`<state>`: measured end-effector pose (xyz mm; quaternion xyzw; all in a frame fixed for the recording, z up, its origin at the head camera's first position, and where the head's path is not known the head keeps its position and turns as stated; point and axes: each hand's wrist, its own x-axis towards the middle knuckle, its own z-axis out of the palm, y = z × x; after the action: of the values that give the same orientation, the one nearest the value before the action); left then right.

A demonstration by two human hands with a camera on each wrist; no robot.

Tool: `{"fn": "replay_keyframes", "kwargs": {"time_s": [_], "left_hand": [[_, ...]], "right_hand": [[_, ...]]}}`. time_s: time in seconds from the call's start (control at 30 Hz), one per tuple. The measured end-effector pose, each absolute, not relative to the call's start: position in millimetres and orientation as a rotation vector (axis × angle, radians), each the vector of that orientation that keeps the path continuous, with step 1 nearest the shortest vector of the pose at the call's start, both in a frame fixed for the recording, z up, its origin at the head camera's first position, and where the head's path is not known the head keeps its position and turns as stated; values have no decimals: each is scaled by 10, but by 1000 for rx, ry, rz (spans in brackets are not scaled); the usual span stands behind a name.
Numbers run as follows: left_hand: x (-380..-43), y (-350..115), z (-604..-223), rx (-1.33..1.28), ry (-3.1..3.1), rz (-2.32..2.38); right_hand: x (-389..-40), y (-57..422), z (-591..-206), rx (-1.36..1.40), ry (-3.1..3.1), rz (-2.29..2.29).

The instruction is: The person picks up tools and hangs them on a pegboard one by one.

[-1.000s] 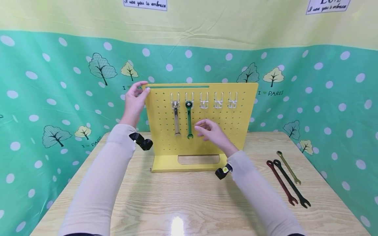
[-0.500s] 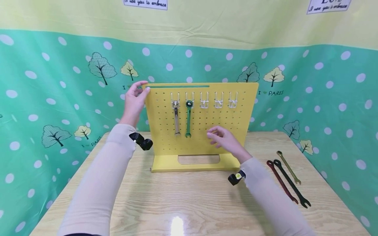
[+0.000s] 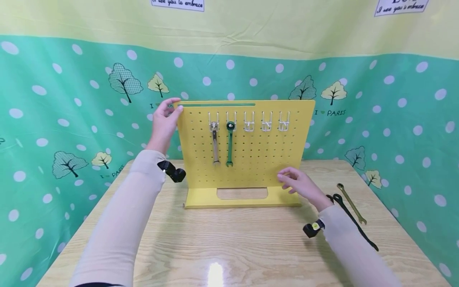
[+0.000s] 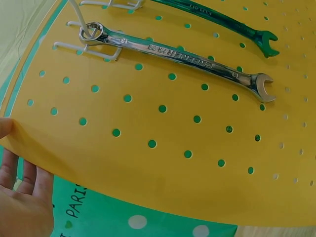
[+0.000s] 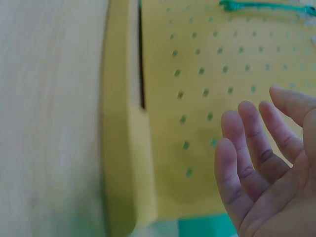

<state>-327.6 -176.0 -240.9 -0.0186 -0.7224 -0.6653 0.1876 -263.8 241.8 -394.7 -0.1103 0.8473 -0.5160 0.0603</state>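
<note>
A yellow pegboard [image 3: 258,159] stands upright on the table. My left hand [image 3: 164,125] grips its upper left corner, thumb on the front and fingers behind, as the left wrist view also shows. A silver wrench [image 3: 215,145] hangs by its ring end from the leftmost white hook, and a green wrench [image 3: 230,145] hangs from the hook beside it. My right hand [image 3: 299,183] is in front of the board's lower right part, holding nothing, its fingers relaxed and slightly bent. In the right wrist view the palm and fingers [image 5: 247,148] show with nothing between them.
Three white hooks [image 3: 266,121] on the board's right side hold nothing. On the wooden table [image 3: 172,247] at right lie a gold wrench [image 3: 352,204], a dark wrench [image 3: 355,221] and a red one mostly hidden by the right arm. A patterned curtain [image 3: 53,119] surrounds the table.
My right hand has moved away from the green wrench, rightward and down, and its forearm now covers most of the red wrench. The green wrench has swung slightly. My left hand stays put.
</note>
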Motion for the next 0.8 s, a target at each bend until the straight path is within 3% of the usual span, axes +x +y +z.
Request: {"fn": "replay_keyframes", "kwargs": {"time_s": [0.8], "left_hand": [[-3284,-1752,-2407,-51,-2028,-1874]], "right_hand": [[-2084,3723,-4320,19,2733,-1266]]}}
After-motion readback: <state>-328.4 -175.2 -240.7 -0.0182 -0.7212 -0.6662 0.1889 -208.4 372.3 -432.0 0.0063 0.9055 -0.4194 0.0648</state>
